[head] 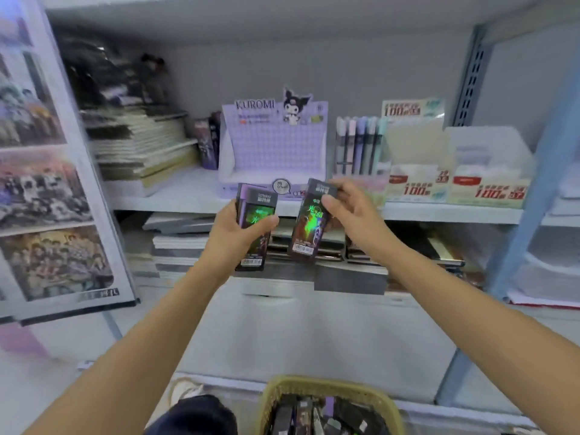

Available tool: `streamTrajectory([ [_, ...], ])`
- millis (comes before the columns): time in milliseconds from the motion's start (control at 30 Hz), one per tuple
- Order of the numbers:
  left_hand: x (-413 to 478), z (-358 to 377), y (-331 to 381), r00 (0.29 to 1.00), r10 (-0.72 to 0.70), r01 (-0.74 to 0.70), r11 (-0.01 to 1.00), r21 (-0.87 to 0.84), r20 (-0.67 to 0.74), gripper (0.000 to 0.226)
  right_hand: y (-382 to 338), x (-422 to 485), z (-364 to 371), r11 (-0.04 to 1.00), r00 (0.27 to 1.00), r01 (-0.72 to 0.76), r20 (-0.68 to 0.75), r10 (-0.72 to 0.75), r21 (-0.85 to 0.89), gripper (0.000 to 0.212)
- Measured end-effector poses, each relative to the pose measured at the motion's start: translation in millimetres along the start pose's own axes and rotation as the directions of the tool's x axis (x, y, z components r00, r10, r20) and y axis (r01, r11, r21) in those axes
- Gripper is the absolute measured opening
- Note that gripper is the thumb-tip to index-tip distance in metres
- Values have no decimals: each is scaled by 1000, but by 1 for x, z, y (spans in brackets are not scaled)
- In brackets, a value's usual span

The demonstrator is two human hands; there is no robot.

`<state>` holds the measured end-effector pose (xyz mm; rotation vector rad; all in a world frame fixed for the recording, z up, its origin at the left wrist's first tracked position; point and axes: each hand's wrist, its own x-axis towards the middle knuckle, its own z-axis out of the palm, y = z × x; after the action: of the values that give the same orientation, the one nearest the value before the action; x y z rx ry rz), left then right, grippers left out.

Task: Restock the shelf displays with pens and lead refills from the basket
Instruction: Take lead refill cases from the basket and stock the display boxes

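Observation:
Each of my hands holds a dark, shiny pen box with a green hologram, raised in front of the shelf. My left hand (233, 233) grips the left box (255, 215) around its middle. My right hand (351, 204) pinches the top of the right box (309, 229), which hangs tilted. Just behind them on the shelf stands an empty purple Kuromi display box (273, 146). Two similar dark boxes (208, 142) stand upright left of that display. The yellow woven basket (329, 387) sits at the bottom edge, with several dark boxes inside.
A rack of pastel pens (361, 146) and two red-labelled lead refill display boxes (417, 171) (489, 171) stand right of the Kuromi display. Stacked notebooks (141, 146) fill the shelf's left side and the shelf below. A poster board (47, 183) leans at left. A blue shelf post (533, 183) rises at right.

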<state>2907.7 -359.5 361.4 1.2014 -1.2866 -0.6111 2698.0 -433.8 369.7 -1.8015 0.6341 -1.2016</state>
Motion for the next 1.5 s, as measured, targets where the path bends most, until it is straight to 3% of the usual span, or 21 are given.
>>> streamTrajectory([
  [133, 32, -27, 21, 996, 74, -72, 997, 33, -55, 21, -25, 41, 9, 970, 998, 67, 33, -61, -234, 11],
  [267, 57, -43, 18, 1000, -6, 7, 996, 94, -3, 36, -19, 56, 10, 855, 998, 36, 66, -2, -517, 29],
  [467, 76, -47, 5, 995, -28, 6, 974, 225, 95, 30, -12, 71, -4, 922, 993, -14, 101, 57, -387, 17],
  [633, 78, -50, 4, 998, -3, -5, 991, 130, 61, 22, -10, 89, -15, 948, 978, -100, 147, 150, -302, 22],
  [767, 72, -57, 8, 992, -23, 13, 996, 84, 125, 37, -10, 97, -24, 933, 972, -112, 158, 175, -342, 26],
  [900, 73, -70, 13, 998, -17, 12, 995, -95, -54, 29, -19, 98, -28, 933, 954, -112, 225, 197, -342, 24],
  [1000, 78, -82, 17, 989, -40, 13, 983, -186, -142, 21, -34, 102, -22, 975, 982, -74, 156, 109, -211, 17],
  [1100, 81, -89, 20, 989, -75, 46, 975, -216, -130, 17, -54, 121, -2, 999, 999, 42, -1, -42, 6, 8],
  [1167, 83, -91, 21, 988, -103, 75, 972, -221, -118, 19, -61, 137, 18, 992, 993, 116, -45, -114, 45, 8],
  [1500, 83, -92, 17, 988, -142, 119, 955, -273, -67, 51, -22, 171, 82, 968, 985, 173, 44, -167, -183, 11],
])
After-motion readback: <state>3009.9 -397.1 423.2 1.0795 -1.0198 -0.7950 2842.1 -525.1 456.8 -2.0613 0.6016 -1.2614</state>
